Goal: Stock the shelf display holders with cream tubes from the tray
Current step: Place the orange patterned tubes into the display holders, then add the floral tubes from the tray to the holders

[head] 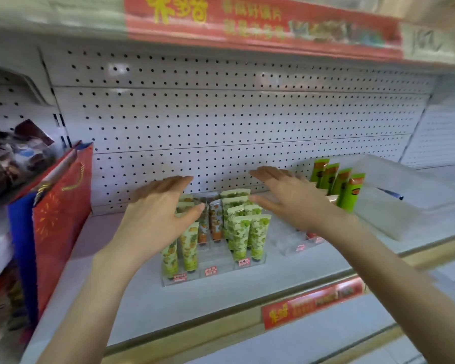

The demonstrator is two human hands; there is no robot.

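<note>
L hand & R hand both flat, fingers straight, holding nothing. They hover over cream tubes standing in display holder. Tray at holder's 2 o'clock. Best bet: square rows gently w/ palms, no toppling. Front-middle slot looks empty.

Glossy plastic cream tubes, clear acrylic holder, perforated painted backboard, probably metal, glossy paper bag
</note>
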